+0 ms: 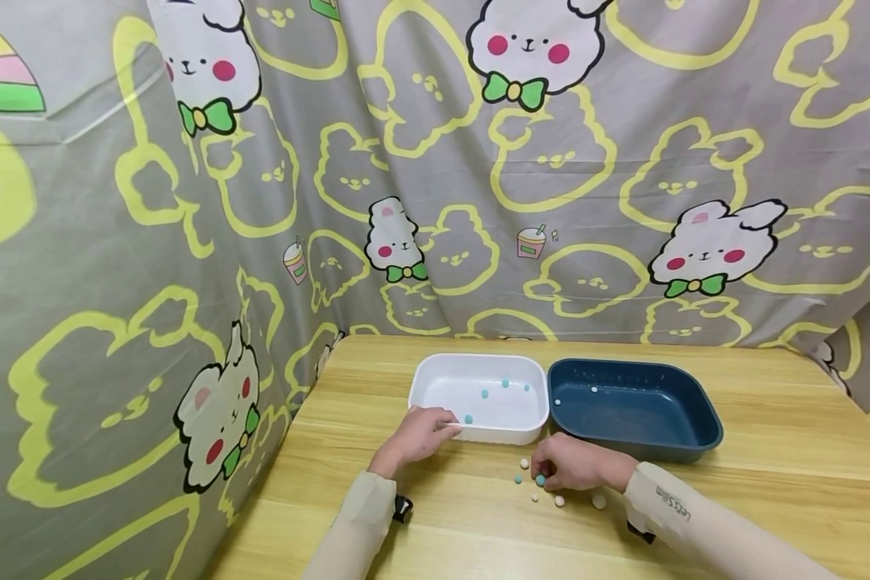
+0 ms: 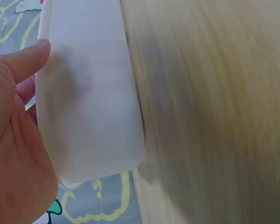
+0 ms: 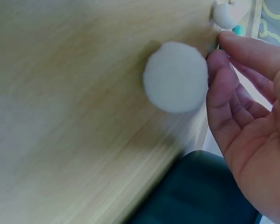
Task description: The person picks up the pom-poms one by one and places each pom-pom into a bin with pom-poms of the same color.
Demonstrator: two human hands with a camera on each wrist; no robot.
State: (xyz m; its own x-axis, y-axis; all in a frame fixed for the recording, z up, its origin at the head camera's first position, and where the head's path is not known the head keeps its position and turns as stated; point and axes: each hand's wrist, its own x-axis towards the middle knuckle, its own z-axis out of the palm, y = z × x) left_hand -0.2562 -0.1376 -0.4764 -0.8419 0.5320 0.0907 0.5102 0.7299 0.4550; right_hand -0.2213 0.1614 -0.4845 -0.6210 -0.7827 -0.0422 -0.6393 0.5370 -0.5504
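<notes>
My left hand (image 1: 419, 435) grips the near-left rim of a white plastic tub (image 1: 496, 436). In the left wrist view its thumb (image 2: 35, 58) lies on the outer side, with the other fingers behind the rim. Several light blue balls (image 1: 485, 394) lie inside this tub. Low over the table, my right hand (image 1: 580, 462) pinches a small light blue ball (image 1: 540, 481) between thumb and fingertips; the right wrist view mostly hides that ball. Around this hand lie several white balls (image 1: 560, 501) and a smaller blue ball (image 1: 518, 479). The largest white ball (image 3: 176, 77) is beside its fingers.
A dark blue tub (image 1: 703, 453) stands against the white tub's right side, with small white balls (image 1: 594, 390) in it. Both stand on a wooden table (image 1: 783, 427). A grey patterned curtain (image 1: 435, 185) hangs behind and to the left.
</notes>
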